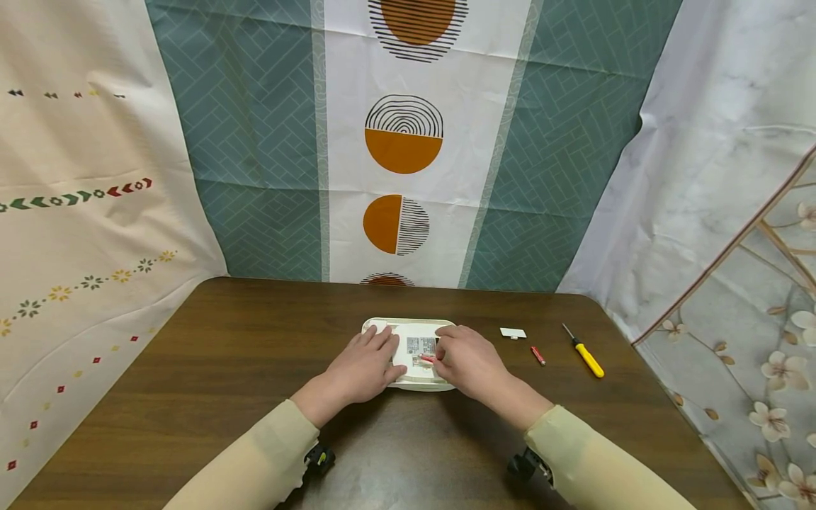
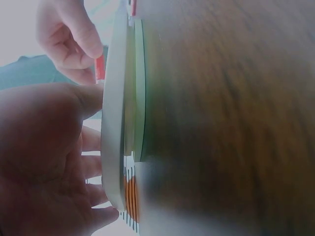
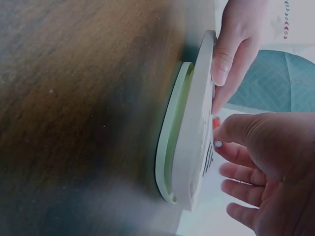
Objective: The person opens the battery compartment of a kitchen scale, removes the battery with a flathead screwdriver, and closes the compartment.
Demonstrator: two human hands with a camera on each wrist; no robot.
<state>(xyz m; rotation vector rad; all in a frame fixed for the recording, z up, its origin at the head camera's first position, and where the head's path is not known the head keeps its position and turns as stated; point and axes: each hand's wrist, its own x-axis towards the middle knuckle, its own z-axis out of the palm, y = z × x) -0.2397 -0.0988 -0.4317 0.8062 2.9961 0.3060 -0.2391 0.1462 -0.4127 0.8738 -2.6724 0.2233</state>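
Note:
A white plastic device [image 1: 417,375] lies on the table with its labelled underside up, and a pale green part [image 3: 167,147] shows beneath it. My left hand [image 1: 362,365] rests flat on its left side, fingers spread over the white surface. Between thumb and forefinger, my right hand [image 1: 468,360] pinches a red battery [image 2: 100,68] over the small recess near the label. In the right wrist view a round metal end shows by the forefinger, while the remaining fingers extend past the device's edge. Most of the battery is hidden by my fingertips.
To the right lie a small white battery cover [image 1: 513,333], a second red battery [image 1: 538,355] and a screwdriver [image 1: 584,352] with a yellow handle. The brown table [image 1: 191,397] backs onto a patterned curtain [image 1: 268,142], with more cloth hanging at both sides.

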